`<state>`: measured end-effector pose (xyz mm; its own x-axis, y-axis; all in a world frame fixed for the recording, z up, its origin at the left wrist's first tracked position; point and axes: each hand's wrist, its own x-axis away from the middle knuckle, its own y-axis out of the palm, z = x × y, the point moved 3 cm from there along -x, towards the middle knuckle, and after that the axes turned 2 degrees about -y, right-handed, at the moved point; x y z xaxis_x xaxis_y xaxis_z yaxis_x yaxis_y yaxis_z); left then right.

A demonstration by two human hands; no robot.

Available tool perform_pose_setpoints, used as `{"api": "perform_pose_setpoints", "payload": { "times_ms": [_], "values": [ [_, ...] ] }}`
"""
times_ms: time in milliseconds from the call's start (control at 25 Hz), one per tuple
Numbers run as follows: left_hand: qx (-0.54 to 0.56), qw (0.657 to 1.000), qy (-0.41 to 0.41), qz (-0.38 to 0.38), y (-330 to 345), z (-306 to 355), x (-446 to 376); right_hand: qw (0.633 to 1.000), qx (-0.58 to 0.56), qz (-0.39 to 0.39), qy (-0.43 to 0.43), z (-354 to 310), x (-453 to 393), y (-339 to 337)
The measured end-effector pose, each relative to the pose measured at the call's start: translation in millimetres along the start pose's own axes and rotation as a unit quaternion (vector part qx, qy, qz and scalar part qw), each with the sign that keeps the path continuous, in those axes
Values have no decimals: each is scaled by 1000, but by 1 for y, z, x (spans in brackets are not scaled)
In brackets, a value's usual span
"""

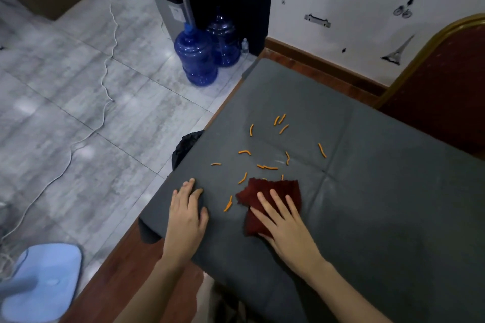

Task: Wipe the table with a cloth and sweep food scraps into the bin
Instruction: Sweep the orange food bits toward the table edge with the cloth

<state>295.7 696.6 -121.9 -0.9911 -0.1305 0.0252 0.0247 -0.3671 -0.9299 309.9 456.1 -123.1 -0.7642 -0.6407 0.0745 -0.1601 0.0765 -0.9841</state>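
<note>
Head view: the right hand (286, 220) lies flat on the dark red cloth (270, 199), its fingers (275, 200) straight and spread, pressing the cloth to the grey-covered surface (380, 191). The left hand (186, 214) rests open near the surface's left edge, fingers relaxed and slightly apart, holding nothing. Orange food scraps (267, 167) lie scattered beyond and to the left of the cloth, one (228, 203) between the two hands. The bin (185, 145), lined in black, shows just past the left edge, partly hidden. To sweep well, I judge the cloth should start from behind the farthest scraps, kept flat under an even palm, and herd them in one steady pass leftward to the edge above the bin; light pressure should stop the cover rucking and scraps slipping under
</note>
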Motion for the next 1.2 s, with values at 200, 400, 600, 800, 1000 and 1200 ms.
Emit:
{"api": "perform_pose_setpoints", "payload": {
  "times_ms": [200,400,600,800,1000,1200],
  "values": [
    [-28,998,51,9,-2,-3,-5,999,-16,10,32,-20,34,6],
    [-3,981,194,-15,-9,-21,-28,994,-16,-11,112,-49,40,7],
    [21,948,315,-45,-16,-44,-53,992,-1,-35,121,-103,32,16],
    [31,931,359,-65,-17,-54,-59,967,-28,-6,253,-144,27,24],
    [41,932,348,-87,-17,-56,-60,967,-13,2,256,-165,28,27],
    [89,942,312,-80,-18,-59,-64,987,20,-55,147,-165,0,27]
  ]
}}
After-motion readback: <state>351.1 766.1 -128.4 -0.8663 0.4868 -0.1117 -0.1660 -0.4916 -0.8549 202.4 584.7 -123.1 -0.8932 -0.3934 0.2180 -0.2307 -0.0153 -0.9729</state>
